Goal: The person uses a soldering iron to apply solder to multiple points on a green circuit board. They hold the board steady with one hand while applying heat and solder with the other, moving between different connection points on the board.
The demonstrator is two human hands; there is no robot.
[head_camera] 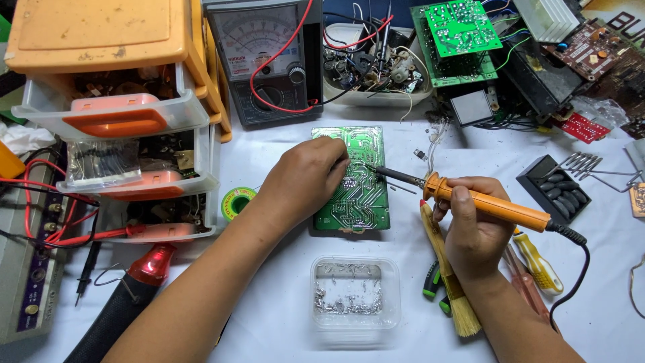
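Orange iron, gripped in the right hand, tips onto the green board at frame centre. Left hand lies curled on the board, fingertips hidden, beside the tip: a slip could burn them or bridge tracks.

Tub before circuit board

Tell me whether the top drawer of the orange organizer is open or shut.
Open. The top drawer sticks out past the orange organizer, so the parts inside show behind its front.
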